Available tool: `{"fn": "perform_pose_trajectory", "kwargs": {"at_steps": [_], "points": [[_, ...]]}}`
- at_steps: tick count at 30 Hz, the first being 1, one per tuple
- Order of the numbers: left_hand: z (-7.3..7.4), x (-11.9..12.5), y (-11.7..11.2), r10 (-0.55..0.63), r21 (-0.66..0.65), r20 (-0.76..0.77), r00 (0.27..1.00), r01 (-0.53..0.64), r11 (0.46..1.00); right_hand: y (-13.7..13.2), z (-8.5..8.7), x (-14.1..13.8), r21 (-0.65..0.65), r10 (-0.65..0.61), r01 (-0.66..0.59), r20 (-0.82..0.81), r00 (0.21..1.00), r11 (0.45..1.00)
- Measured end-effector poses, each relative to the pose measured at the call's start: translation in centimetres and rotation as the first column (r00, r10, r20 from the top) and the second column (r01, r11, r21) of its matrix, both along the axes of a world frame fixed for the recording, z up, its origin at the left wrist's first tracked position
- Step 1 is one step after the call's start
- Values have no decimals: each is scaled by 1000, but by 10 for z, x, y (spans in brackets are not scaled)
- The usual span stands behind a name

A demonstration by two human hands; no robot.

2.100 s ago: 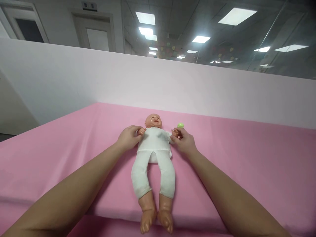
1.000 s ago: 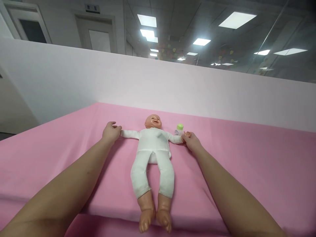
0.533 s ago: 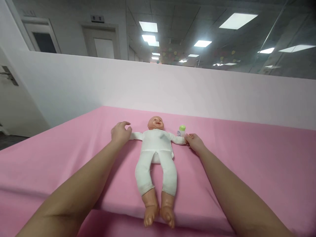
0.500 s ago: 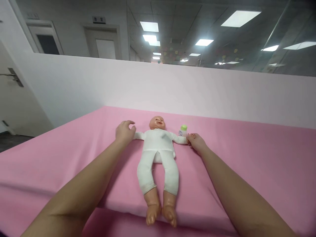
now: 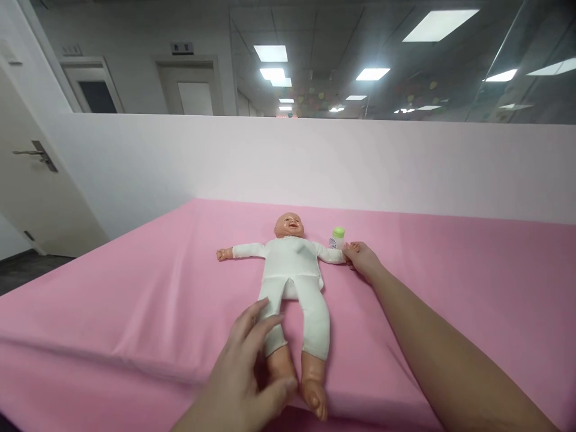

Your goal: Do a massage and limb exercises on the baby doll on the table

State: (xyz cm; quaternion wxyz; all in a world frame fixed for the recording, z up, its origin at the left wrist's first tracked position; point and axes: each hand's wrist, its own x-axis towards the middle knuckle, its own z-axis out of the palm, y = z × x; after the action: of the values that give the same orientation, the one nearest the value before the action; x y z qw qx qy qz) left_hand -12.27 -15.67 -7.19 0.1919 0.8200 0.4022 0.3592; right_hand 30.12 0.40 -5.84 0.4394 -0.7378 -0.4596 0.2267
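Note:
A baby doll [image 5: 294, 258] with a white cloth body lies on its back, arms spread and feet toward me. My right hand [image 5: 363, 259] is closed round the doll's hand on the right side of the view. Over the doll's lower leg on the left hovers my left hand [image 5: 245, 366], fingers apart and curved, holding nothing; it hides part of that leg and foot. Whether it touches the leg I cannot tell. Just behind the doll's held arm stands a small clear bottle [image 5: 337, 239] with a green cap.
A pink sheet [image 5: 153, 288] covers the surface under the doll, with its front edge beneath the doll's feet. Behind rises a white low wall [image 5: 351, 168] topped by glass. A door [image 5: 40, 180] with a lever handle is at the left.
My left hand has left the doll's hand on the left and come down toward its leg. That doll hand now shows. My right hand keeps its hold.

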Motion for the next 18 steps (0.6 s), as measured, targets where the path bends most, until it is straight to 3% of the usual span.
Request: {"fn": "perform_pose_trajectory", "kwargs": {"at_steps": [4,8,12,18], "points": [[-30,-10,-17,-8,23,-81,997,10,1000,4,-3,1,-27,-22,20,-61,998,999],[-37,-9,-15,-20,32,-176,984,26,999,8,-6,1,25,-37,40,-102,994,999],[-25,-3,-19,-67,107,-133,989,82,991,11,-6,-1,51,-68,76,-134,989,996],[5,-6,-36,-169,137,70,983,159,978,15,2,-5,107,-64,83,-174,983,991]]}}
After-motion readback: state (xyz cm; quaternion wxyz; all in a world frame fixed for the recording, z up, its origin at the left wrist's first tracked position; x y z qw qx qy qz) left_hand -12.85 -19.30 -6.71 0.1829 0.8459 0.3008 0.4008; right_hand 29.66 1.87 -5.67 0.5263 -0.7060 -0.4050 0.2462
